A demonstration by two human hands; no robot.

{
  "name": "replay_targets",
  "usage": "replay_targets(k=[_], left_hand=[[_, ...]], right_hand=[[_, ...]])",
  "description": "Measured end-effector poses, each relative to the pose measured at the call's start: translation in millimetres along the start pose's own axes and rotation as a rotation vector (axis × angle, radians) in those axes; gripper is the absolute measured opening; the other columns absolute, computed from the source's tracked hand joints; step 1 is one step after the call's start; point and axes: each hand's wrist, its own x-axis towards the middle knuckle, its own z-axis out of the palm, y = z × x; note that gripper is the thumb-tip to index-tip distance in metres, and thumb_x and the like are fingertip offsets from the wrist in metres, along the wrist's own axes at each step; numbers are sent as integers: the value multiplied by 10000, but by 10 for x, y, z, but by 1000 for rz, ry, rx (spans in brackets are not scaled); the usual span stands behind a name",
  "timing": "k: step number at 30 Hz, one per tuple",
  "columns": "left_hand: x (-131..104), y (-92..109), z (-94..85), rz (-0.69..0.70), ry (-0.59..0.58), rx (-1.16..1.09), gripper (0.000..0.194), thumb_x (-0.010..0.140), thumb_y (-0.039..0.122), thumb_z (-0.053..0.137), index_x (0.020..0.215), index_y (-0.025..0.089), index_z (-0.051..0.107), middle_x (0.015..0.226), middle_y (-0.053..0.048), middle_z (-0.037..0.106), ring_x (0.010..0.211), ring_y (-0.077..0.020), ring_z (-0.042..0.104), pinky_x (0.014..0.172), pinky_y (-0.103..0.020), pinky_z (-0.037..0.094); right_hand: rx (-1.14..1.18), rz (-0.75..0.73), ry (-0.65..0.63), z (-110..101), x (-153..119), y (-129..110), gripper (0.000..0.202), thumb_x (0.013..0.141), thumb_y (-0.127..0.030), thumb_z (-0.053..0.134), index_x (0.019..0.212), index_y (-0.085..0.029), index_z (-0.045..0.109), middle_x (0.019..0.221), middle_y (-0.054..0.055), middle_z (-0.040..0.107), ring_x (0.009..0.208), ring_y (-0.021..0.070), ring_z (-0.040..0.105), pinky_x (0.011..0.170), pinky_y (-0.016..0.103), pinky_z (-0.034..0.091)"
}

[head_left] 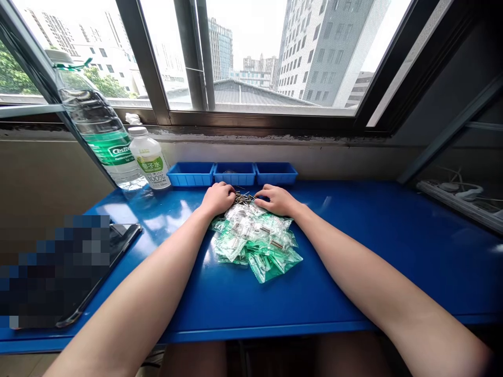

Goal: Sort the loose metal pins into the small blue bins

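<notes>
My left hand [219,199] rests at the left edge of a pile of small, thin metal pieces [244,198] that look like screws or pins. Its fingers are curled in, and their tips are partly hidden. At the pile's right edge is my right hand [278,200], thumb and forefinger bent towards each other at the metal pieces. What either hand holds is too small to make out. Just nearer to me lies a heap of clear and green plastic sachets [255,235], some with metal pieces inside. Both wrists flank this heap.
Three blue bins [234,174] stand in a row behind my hands. To their left are a small white-capped bottle [151,162] and a large water bottle [106,131]. A dark device [113,241], partly blurred, lies on the blue table [334,293]. A power strip [459,193] is at right.
</notes>
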Motion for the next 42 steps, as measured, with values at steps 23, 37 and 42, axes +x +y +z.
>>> replay_targets(k=[23,37,42], left_hand=[[-3,-7,-2,-1,-2,-2,388,885,296,408,1033,200,754,1125,-100,687,1096,-282,602,986,-392,478],[1,-6,3,-3,7,-11,383,880,290,412,1023,203,757,1126,-93,691,1105,-277,606,999,-384,475],[-5,-6,-2,1,7,-17,385,877,291,415,1026,197,757,1114,-100,689,1092,-281,608,993,-393,478]], right_hand=[[741,269,223,72,104,154,117,849,-277,591,785,-189,547,644,-9,655,527,99,519,533,224,407],[890,363,296,61,101,148,319,772,-433,762,694,-169,602,465,-27,572,366,84,466,393,209,351],[1011,362,410,99,159,200,256,842,-379,694,721,-176,596,442,-93,418,362,49,344,383,194,265]])
